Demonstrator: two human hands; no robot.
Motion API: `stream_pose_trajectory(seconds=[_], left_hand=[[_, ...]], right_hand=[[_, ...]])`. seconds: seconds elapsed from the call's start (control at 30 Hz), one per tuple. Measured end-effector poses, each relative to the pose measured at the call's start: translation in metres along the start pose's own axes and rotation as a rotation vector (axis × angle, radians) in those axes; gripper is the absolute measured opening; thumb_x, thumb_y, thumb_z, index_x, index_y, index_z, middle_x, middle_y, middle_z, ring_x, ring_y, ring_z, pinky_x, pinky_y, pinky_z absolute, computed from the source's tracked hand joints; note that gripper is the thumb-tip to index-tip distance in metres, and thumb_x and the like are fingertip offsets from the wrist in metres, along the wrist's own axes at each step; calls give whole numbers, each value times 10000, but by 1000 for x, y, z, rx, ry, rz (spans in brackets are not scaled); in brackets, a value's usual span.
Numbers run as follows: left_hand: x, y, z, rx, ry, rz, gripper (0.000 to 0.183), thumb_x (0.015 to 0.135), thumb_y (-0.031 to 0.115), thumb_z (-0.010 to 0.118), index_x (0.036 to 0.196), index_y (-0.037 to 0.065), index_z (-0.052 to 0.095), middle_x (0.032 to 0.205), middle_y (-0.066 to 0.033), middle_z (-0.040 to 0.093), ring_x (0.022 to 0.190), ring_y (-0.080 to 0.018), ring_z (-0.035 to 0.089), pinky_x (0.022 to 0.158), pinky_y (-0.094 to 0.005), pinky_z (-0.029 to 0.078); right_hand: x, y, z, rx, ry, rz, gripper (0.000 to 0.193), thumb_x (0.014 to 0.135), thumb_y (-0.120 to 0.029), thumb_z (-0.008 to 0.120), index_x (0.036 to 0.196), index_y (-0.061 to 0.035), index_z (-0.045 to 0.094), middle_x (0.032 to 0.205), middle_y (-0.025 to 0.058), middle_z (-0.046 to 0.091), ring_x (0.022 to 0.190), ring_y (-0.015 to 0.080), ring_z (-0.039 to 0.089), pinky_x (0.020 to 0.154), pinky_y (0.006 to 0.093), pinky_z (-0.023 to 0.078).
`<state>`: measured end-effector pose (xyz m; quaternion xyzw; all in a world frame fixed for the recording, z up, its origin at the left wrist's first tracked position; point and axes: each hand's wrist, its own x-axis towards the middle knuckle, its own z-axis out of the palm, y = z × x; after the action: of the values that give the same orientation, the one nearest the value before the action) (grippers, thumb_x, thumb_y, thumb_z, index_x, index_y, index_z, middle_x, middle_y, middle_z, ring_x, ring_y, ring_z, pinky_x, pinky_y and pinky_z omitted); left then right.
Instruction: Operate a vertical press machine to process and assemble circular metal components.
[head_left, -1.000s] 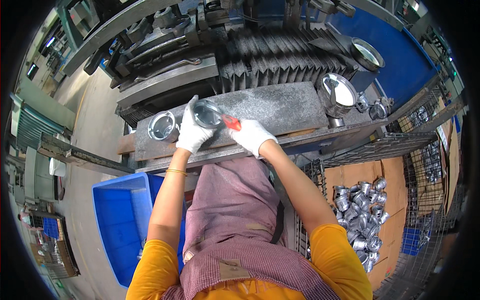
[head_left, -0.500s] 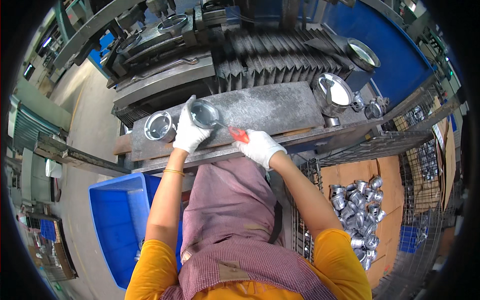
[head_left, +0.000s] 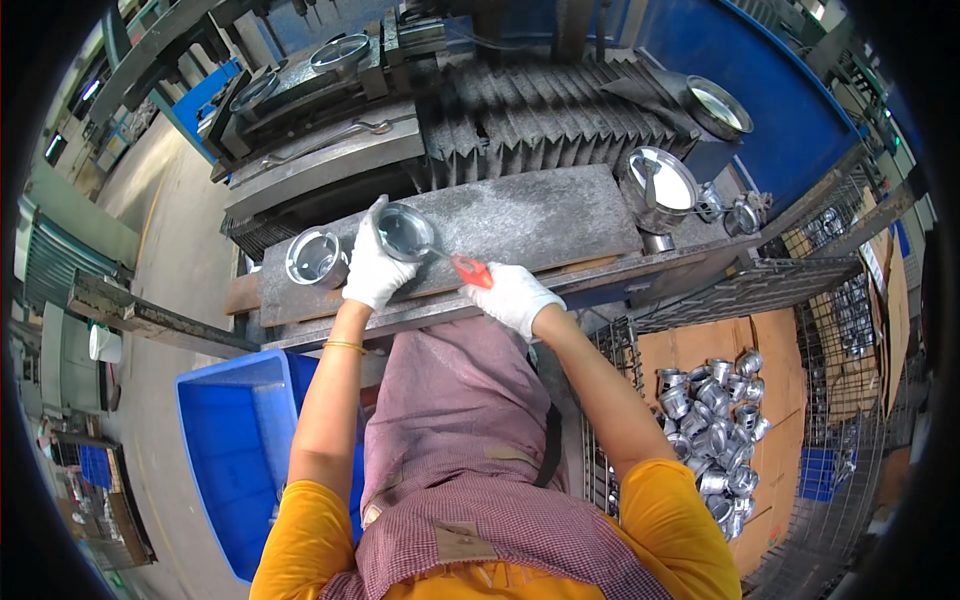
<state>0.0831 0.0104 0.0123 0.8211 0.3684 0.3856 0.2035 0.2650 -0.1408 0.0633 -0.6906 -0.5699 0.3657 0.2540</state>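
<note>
My left hand (head_left: 372,262), in a white glove, is closed around the near-left side of a round, hollow metal casting (head_left: 405,230) that rests on the grey metal plate (head_left: 530,215). My right hand (head_left: 513,298), also gloved, grips the red handle of a hand deburring tool (head_left: 472,270). Its thin metal shank reaches left to the casting's rim; the exact tip is hard to make out. Just left of my left hand, a second open-topped casting (head_left: 317,258) stands on the plate, touched by neither hand.
Beyond the plate lie ribbed bellows (head_left: 540,105) and a machine fixture with a wrench (head_left: 330,142). A metal pot of white stuff (head_left: 660,185) stands at the right. Below are a blue bin (head_left: 235,440), left, and a wire cage with heaped castings (head_left: 715,430), right.
At the upper left, the machine's tool heads have moved up from the fixture. My hands keep nearly the same hold on the casting and tool; the whole view has shifted slightly.
</note>
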Motion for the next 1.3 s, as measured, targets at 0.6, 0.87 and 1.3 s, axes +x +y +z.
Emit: stream_pose_trajectory(seconds=[0.6, 0.87, 1.3], left_hand=[[-11, 25, -61, 784, -253, 176, 295, 610, 262, 746, 856, 116, 672, 1143, -134, 552, 1122, -346, 461, 871, -499, 365], [-34, 40, -72, 758, -68, -14, 410, 627, 150, 741, 1023, 216, 653, 1240, -197, 491, 1044, -402, 513, 815, -451, 468], [-51, 9, -83, 518, -173, -202, 322, 749, 157, 628, 1065, 218, 638, 1068, -272, 522, 893, -430, 553, 742, -465, 484]], right_hand=[[-190, 133, -278, -608, 1761, 612, 422, 788, -264, 637, 1104, 9, 572, 1015, 195, 633, 888, 337, 617, 792, 412, 475], [-16, 136, -157, -745, 877, 126, 496, 741, -71, 571, 1227, -158, 523, 1216, 149, 542, 996, 351, 583, 831, 396, 494], [54, -79, -213, 404, 1010, -553, 233, 882, -23, 527, 1100, 26, 589, 997, 89, 627, 794, 144, 629, 733, 247, 520]])
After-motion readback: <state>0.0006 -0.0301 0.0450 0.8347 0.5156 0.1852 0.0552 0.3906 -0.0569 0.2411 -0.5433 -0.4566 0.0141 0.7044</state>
